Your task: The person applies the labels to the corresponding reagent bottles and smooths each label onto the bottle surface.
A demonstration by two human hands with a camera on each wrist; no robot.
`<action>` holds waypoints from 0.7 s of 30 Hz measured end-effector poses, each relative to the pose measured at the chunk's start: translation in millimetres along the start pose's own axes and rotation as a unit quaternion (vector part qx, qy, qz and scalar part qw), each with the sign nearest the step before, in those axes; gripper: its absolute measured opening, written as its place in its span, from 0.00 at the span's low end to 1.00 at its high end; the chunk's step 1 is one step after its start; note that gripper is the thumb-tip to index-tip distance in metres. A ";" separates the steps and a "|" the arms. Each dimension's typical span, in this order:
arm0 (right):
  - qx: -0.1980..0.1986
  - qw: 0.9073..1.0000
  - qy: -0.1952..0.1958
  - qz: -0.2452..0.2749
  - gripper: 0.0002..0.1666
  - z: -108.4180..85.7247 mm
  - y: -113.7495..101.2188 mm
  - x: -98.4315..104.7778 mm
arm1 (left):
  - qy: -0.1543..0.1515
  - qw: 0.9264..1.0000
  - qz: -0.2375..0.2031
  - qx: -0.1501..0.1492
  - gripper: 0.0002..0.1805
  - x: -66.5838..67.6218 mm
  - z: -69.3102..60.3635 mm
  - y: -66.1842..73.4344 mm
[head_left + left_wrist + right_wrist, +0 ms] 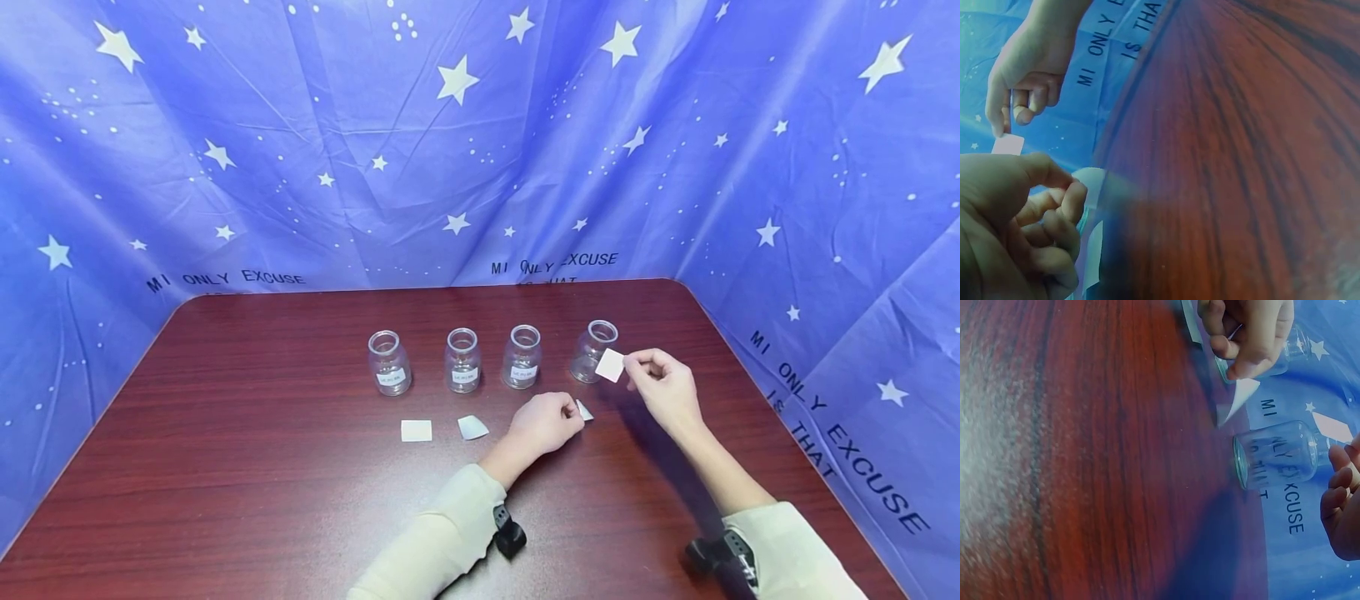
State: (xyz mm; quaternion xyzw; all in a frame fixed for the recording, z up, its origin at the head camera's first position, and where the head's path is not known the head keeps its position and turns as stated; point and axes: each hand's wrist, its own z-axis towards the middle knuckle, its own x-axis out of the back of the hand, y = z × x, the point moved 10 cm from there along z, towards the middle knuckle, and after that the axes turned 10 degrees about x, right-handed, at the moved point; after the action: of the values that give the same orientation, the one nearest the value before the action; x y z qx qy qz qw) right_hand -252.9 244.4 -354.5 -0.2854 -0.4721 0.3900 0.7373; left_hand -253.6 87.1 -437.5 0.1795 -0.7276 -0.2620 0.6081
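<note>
My right hand (663, 392) pinches a small white square label (610, 365) between thumb and fingertips. The label hangs in front of the rightmost glass jar (585, 364); whether it touches the glass, I cannot tell. That jar's clear side also shows in the right wrist view. Lower and to the left, my left hand (546, 422) is just above the table. A curled white paper slip (1241, 399) is pinched at its fingertips, partly hidden by them in the head view. The left wrist view shows thumb and forefinger meeting in front of this slip (1092, 185).
Three more glass jars, the left (389, 364), second (462, 362) and third (522, 358), stand in a row, each with a printed white label. Two white paper pieces, one flat (416, 431) and one curled (472, 427), lie before them. A blue starry curtain (375, 192) surrounds the table (262, 467).
</note>
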 end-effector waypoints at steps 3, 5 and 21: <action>0.000 1.000 -0.006 -0.002 0.10 -1.2 -1.5 -2.0 | 0.005 0.999 0.036 0.019 0.06 -0.4 -0.8 -2.3; -0.001 1.000 -0.009 0.002 0.10 -0.6 4.6 -3.7 | 0.003 0.999 0.045 0.027 0.08 -0.1 -1.2 -3.6; 0.041 0.999 -0.028 -0.015 0.09 0.0 17.3 -16.3 | 0.007 0.999 -0.014 0.038 0.04 16.0 -2.0 -9.8</action>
State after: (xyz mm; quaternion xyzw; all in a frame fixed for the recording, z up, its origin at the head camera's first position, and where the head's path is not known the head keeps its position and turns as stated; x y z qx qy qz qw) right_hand -262.2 239.8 -375.9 -0.2365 -0.4804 0.4064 0.7404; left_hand -255.4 69.7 -430.5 0.2144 -0.7300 -0.2413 0.6024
